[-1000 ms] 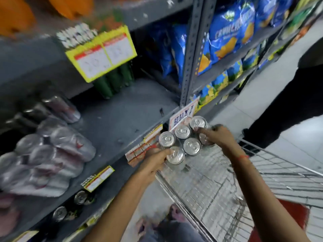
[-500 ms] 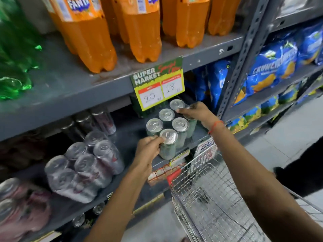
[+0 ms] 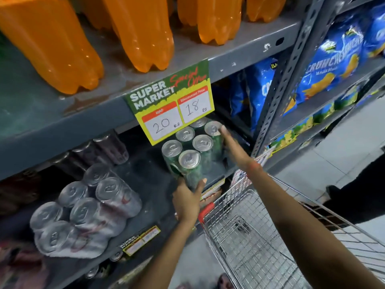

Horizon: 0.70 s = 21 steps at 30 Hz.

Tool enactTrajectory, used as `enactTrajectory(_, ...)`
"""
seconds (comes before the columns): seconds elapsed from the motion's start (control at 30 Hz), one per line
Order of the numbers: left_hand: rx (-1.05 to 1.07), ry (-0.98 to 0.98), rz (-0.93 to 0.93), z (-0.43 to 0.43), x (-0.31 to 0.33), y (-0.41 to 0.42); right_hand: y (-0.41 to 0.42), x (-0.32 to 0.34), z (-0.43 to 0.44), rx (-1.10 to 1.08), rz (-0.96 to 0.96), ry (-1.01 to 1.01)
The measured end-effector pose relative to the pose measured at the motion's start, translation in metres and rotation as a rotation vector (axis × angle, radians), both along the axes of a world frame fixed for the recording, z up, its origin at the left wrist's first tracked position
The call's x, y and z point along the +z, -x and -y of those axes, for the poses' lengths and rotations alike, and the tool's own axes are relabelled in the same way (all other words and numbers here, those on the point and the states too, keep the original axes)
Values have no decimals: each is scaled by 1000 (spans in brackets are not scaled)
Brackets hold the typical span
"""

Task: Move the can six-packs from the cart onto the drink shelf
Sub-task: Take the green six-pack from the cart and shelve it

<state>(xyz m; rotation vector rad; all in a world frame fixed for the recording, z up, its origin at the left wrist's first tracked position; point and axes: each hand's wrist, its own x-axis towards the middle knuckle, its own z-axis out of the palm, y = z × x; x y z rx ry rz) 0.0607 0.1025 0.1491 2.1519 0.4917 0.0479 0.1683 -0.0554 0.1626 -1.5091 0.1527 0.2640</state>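
A grey metal drink shelf (image 3: 145, 174), dusty and scuffed, is seen in a shop aisle with pale floor tiles (image 3: 343, 142) to the right. A green can six-pack (image 3: 191, 151) is stood upright near the shelf's front edge, just under a hanging price card (image 3: 173, 103) marked 20 and 18. The near end of the pack is gripped by the left hand (image 3: 187, 201), thumb and fingers wrapped round the lowest can. The far side of the pack is pressed by the right hand (image 3: 231, 147), fingers extended flat and not closed around anything. A shrink-wrapped pack of silver cans (image 3: 83, 213) is laid on its side further left on the same shelf. Orange soda bottles (image 3: 141, 32) are ranged on the shelf above. Blue snack bags (image 3: 333, 59) are stocked in the adjoining bay. A wire cart (image 3: 260, 236) with a red handle corner is parked below the hands.
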Motion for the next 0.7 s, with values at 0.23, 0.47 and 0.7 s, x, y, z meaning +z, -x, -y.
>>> enactTrajectory(0.23,-41,-158,75,3,-13,-8,23,-19,2,-121,54,32)
enactTrajectory(0.47,-139,-78,160,-2,-19,-10,41,-36,13,-152,156,143)
enactTrajectory(0.7,-195,-76,156,-6,-16,-10,42,-47,13,-242,188,216)
